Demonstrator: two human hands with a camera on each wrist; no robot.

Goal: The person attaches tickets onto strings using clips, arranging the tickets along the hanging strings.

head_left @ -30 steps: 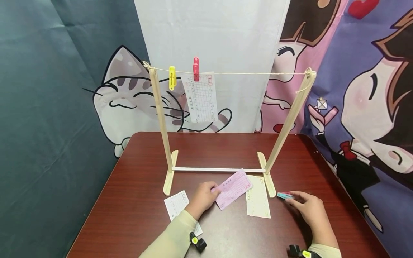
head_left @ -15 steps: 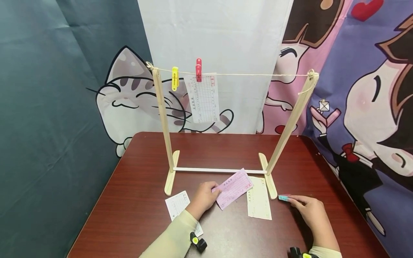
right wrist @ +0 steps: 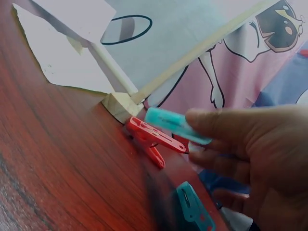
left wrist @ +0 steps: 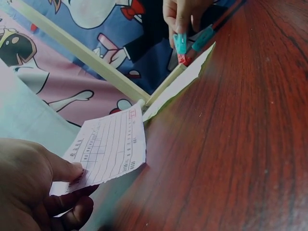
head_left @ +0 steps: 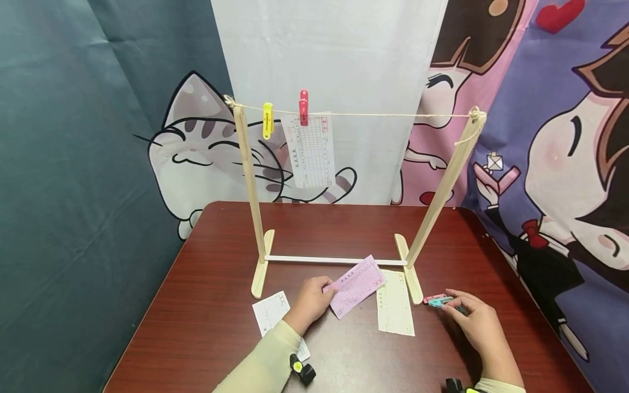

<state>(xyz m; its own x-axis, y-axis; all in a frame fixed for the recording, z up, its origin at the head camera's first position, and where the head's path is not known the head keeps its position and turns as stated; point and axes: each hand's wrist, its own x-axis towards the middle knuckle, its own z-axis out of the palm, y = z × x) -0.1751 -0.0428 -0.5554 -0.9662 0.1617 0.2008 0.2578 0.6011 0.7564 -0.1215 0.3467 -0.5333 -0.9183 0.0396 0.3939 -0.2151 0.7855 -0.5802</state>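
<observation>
My left hand [head_left: 310,303] pinches a pink printed paper slip [head_left: 357,285] at its left end, thumb on top, the slip raised above the table. My right hand [head_left: 475,322] pinches a teal clothespin [right wrist: 168,122] between thumb and fingertips. Right beside that clothespin lies a red clothespin [right wrist: 155,138], near the foot of the rack. A second teal clothespin [right wrist: 192,207] is on the table below the right hand. A pale yellow slip [head_left: 395,305] lies partly behind the pink one. To the left, a white slip [head_left: 271,312] is partly covered by my left forearm.
A wooden rack [head_left: 444,185] stands on the table [head_left: 216,327], with a string [head_left: 383,114] tied between its posts. From the string hang a yellow clothespin [head_left: 267,121] and a red clothespin [head_left: 304,108] holding a white slip [head_left: 310,155]. Printed curtains hang behind.
The right hand has shifted slightly right with the teal clothespin, its fingers turning it, and the red one shows more clearly beside it. The left hand and pink slip stay nearly still.
</observation>
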